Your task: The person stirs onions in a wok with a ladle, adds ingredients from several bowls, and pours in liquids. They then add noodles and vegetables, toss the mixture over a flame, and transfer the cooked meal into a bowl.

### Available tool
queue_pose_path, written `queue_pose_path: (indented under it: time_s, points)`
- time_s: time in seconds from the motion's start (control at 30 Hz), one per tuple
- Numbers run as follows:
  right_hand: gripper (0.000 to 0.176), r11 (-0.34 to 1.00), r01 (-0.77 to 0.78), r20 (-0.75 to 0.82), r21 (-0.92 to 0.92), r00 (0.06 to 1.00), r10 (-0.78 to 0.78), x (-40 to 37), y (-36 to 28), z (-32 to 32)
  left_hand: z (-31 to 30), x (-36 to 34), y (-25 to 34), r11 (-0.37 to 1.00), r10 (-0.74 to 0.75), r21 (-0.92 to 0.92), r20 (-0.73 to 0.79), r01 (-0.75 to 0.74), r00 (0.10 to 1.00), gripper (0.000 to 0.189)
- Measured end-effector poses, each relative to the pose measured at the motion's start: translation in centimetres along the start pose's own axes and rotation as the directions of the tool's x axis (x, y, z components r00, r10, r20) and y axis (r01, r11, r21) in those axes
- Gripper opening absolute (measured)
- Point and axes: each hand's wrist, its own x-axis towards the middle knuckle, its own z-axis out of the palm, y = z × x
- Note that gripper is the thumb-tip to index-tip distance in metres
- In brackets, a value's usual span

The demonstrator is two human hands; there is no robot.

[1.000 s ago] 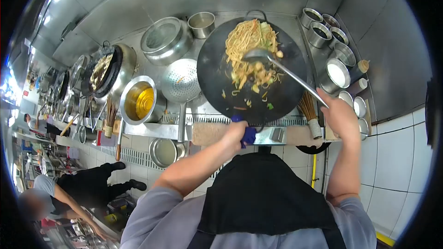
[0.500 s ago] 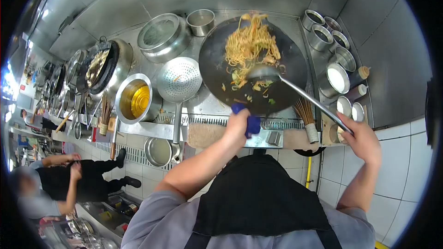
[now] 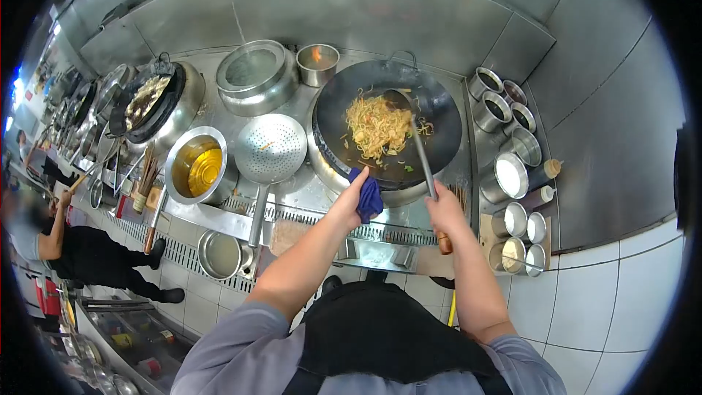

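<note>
A dark wok (image 3: 444,128) sits on the stove with stir-fried noodles (image 3: 374,128) heaped in its middle. My left hand (image 3: 349,202) is closed around a bunched blue cloth (image 3: 370,198) at the wok's near rim; the cloth hides the part gripped. In my right hand (image 3: 447,213) is the handle of a metal ladle (image 3: 422,152), its wooden end (image 3: 444,243) poking out below the fist. The ladle's bowl rests among the noodles on their far right side.
Left of the wok lie a perforated strainer (image 3: 271,148) and a pot of yellow oil (image 3: 172,164). A lidded-looking steel pot (image 3: 256,95) and a small pot (image 3: 318,77) stand behind. Seasoning containers (image 3: 510,175) line the right. Another person (image 3: 95,263) stands far left.
The wok has come down from a raised tilt, and the airborne noodles have landed in it. My right hand has moved left, swinging the ladle more upright. An orange glow shows in the small pot.
</note>
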Motion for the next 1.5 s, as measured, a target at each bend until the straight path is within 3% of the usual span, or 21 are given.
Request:
queue_pose_path:
  time_s: [0.03, 0.07, 0.13, 0.17, 0.2, 0.27, 0.3, 0.4, 0.43, 0.5, 0.53, 0.63, 0.77, 0.9, 0.93, 1.07, 1.13, 1.2, 1.37, 1.43, 1.5]
  points:
    - [0.055, 0.973, -0.096, 0.202, 0.209, 0.978, 0.054, -0.8, -1.2, -0.9, 0.1, -0.5, -0.2, 0.999, -0.007, -0.039, 0.017, 0.008, 1.000, 0.051]
    - [0.055, 0.974, -0.094, 0.205, 0.205, 0.977, 0.051, -0.1, -0.4, -0.9, -0.1, -0.8, -0.4, 0.997, -0.013, -0.080, 0.032, 0.015, 0.999, 0.055]
    - [0.057, 0.941, 0.332, -0.175, 0.059, 0.932, -0.318, 3.7, 3.6, -0.7, -1.4, -0.1, -1.2, 0.999, -0.007, -0.050, 0.087, 0.012, 0.996, 0.057]
    - [0.053, 0.727, 0.589, -0.425, -0.354, 0.591, -0.686, 7.2, 6.2, 0.5, -1.1, -0.6, -1.4, 0.998, -0.020, -0.056, 0.074, 0.024, 0.997, 0.055]
    - [0.053, 0.720, 0.596, -0.413, -0.354, 0.591, -0.693, 7.6, 4.9, 0.2, -1.0, -1.0, -1.7, 0.997, -0.031, -0.063, 0.062, 0.034, 0.998, 0.054]
    - [0.053, 0.964, 0.260, -0.168, 0.053, 0.954, -0.248, 9.1, 1.2, -0.2, -1.2, -1.1, -1.9, 0.996, -0.041, -0.084, 0.017, 0.042, 0.999, 0.050]
    - [0.052, 0.963, 0.266, -0.157, 0.049, 0.954, -0.255, 9.0, -1.0, 0.6, -1.1, -1.3, -1.9, 0.996, -0.034, -0.082, 0.017, 0.035, 0.999, 0.048]
    - [0.054, 0.994, -0.017, 0.320, 0.110, 0.947, -0.019, 6.0, -5.4, -1.2, -1.2, -1.4, -1.9, 0.995, -0.032, -0.089, 0.020, 0.034, 0.999, 0.044]
    - [0.054, 0.993, -0.028, 0.321, 0.117, 0.947, -0.012, 6.2, -3.8, -1.8, -1.2, -1.5, -1.7, 0.991, 0.011, -0.131, 0.031, -0.007, 0.999, 0.042]
    - [0.056, 0.803, 0.556, 0.162, -0.215, 0.831, -0.532, 6.4, 0.8, -3.4, -0.3, -3.1, -0.3, 0.982, 0.086, -0.174, 0.033, -0.079, 0.996, 0.038]
    - [0.057, 0.764, 0.428, 0.170, -0.483, 0.902, -0.398, 3.0, -0.8, -6.3, -0.7, -2.8, -0.2, 0.983, 0.080, -0.171, 0.034, -0.073, 0.996, 0.038]
    - [0.058, 0.620, 0.319, 0.071, -0.717, 0.918, -0.390, -1.1, 1.5, -9.9, -1.6, -1.7, 0.0, 0.998, 0.029, 0.048, 0.096, -0.034, 0.995, 0.032]
    - [0.059, 0.745, 0.239, -0.112, -0.623, 0.915, -0.387, -2.0, 12.3, -7.5, 0.1, -1.8, 0.2, 0.997, -0.068, 0.026, 0.060, 0.067, 0.996, 0.029]
    - [0.056, 0.846, 0.092, -0.205, -0.526, 0.951, -0.231, -5.0, 10.3, -6.4, 0.2, 3.5, 1.5, 0.989, -0.106, -0.094, 0.043, 0.110, 0.993, 0.021]
    - [0.056, 0.852, 0.077, -0.204, -0.518, 0.956, -0.210, -5.8, 9.9, -7.2, 0.4, 5.3, 1.7, 0.988, -0.150, -0.041, -0.129, 0.146, 0.980, 0.012]
    - [0.048, 0.968, 0.185, 0.152, -0.170, 0.975, -0.160, -10.0, 7.0, -13.4, 3.1, 1.6, -1.8, 0.992, 0.072, -0.083, -0.269, -0.097, 0.960, 0.011]
    - [0.046, 0.974, 0.211, 0.301, -0.080, 0.937, -0.178, -10.3, 5.3, -16.3, 5.0, -5.3, -2.7, 0.999, -0.005, -0.035, -0.192, -0.002, 0.981, 0.013]
    - [0.049, 0.925, 0.256, 0.392, -0.281, 0.910, -0.133, -10.0, 4.2, -17.0, 5.9, -7.1, -2.4, 1.000, -0.018, -0.028, -0.225, 0.012, 0.974, 0.014]
    - [0.046, 0.826, 0.453, 0.159, -0.335, 0.891, -0.425, -4.2, 4.9, -10.2, 1.4, -1.1, -1.9, 0.997, 0.025, -0.070, -0.148, -0.035, 0.989, 0.013]
    - [0.047, 0.844, 0.173, -0.026, -0.507, 0.976, -0.216, -4.8, 1.7, -8.3, -0.1, -2.3, -4.1, 0.991, 0.107, 0.107, -0.258, -0.082, 0.960, 0.012]
    - [0.046, 0.834, 0.187, -0.081, -0.518, 0.961, -0.265, -6.3, 1.6, -7.6, -2.5, -4.1, -6.5, 0.971, -0.002, 0.229, -0.260, 0.063, 0.966, 0.013]
